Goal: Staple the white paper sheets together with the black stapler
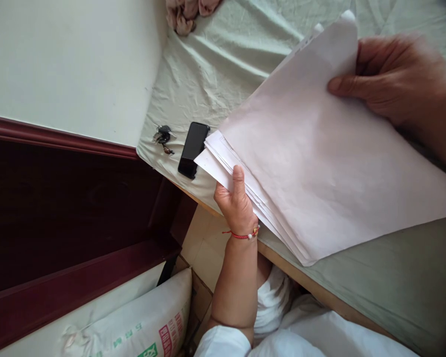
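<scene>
A loose stack of white paper sheets (pixel 305 158) is held up at a slant over the pale green bed sheet. My left hand (pixel 238 206), with a red string bracelet at its wrist, grips the stack's near left edge, thumb on top and fingers hidden beneath. There the edges of several sheets fan apart. At the far right corner my right hand (pixel 390 79), a little blurred, pinches the paper between thumb and fingers. The top sheet's visible face looks blank; faint marks show on a sheet edge near the top.
A black smartphone (pixel 194 149) and a bunch of keys (pixel 164 138) lie on the bed sheet (pixel 208 74). Pinkish cloth (pixel 186 15) is bunched at the back. Left stand a dark red wooden panel (pixel 59 208) and a white printed sack (pixel 144 317).
</scene>
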`<state>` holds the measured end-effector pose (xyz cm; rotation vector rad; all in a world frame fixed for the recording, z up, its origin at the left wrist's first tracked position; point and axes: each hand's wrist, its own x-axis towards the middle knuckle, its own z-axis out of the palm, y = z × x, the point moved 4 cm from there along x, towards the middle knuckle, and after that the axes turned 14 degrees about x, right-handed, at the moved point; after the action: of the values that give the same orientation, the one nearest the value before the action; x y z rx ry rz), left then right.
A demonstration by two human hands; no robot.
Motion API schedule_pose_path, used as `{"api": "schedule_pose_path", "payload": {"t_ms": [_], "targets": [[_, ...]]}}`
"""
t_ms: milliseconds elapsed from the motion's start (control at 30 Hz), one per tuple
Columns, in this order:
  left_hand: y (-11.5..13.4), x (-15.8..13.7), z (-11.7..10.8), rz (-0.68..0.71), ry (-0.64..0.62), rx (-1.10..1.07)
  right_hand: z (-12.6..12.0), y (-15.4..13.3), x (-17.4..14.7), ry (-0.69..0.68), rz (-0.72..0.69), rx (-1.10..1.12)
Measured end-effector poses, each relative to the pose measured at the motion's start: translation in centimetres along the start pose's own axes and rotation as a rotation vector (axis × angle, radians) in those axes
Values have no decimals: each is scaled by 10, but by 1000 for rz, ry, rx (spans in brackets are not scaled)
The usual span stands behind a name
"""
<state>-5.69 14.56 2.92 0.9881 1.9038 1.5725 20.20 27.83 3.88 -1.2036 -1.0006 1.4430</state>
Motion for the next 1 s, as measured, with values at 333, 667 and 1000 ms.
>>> {"api": "schedule_pose_path", "payload": {"t_ms": [333,667,1000], "targets": [[-4,-1,3,-19,-53,-36,-1,1,6,-58,-125,78],[-11,-6,8,-144,-71,-130,0,-1,9,-28,-129,112],[-7,-6,11,-50,-186,-42,0,1,9,-21,-119,80]]}}
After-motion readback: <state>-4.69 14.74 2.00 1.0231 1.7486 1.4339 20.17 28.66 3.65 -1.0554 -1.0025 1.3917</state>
